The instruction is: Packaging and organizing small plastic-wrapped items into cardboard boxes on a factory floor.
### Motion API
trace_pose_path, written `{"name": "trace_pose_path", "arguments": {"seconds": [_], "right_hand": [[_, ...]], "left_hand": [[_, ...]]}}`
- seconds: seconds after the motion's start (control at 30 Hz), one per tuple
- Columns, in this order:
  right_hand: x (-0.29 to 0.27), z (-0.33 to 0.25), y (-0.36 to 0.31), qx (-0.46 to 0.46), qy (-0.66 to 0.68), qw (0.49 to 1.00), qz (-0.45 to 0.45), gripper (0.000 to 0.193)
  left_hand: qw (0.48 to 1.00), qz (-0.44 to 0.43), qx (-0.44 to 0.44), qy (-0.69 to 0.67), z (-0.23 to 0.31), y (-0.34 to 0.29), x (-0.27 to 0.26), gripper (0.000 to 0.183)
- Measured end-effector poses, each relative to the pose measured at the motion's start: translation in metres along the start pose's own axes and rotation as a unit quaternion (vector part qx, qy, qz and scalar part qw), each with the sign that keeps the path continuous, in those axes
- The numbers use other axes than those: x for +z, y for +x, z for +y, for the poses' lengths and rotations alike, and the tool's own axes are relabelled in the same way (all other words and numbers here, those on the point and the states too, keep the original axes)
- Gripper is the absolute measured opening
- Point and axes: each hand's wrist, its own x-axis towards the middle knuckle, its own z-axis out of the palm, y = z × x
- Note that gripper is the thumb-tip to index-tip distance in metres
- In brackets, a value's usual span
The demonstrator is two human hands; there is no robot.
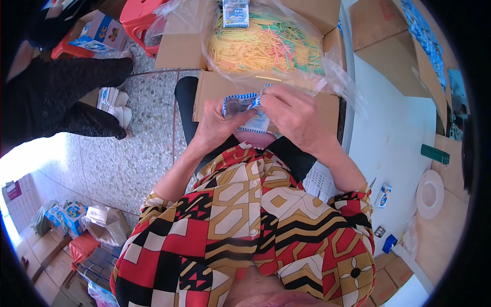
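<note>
both hands, left hand [217,123] and right hand [294,115], grip a small blue-white packet [245,110].

A white roll of tape [429,193] is lying at three o'clock on the white table [394,133]; red plastic stools [137,20] are standing at eleven o'clock.

The person wears a short-sleeved, button-front shirt [245,225] with a bold geometric print of red, black, white and tan blocks, chevrons and interlocking bands; both forearms are bare.
</note>
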Motion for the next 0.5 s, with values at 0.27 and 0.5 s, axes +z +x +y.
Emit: {"name": "trace_pose_path", "arguments": {"seconds": [0.27,0.5], "right_hand": [[-0.003,-0.003,0.025,0.069,0.157,0.983,-0.062,0.014],[0.012,-0.004,0.051,0.119,0.267,0.951,-0.104,0.014]], "left_hand": [[0.996,0.078,0.04,-0.007,-0.011,0.001,-0.007,0.009],[0.984,0.149,0.058,-0.081,-0.023,0.006,-0.021,0.01]]}}
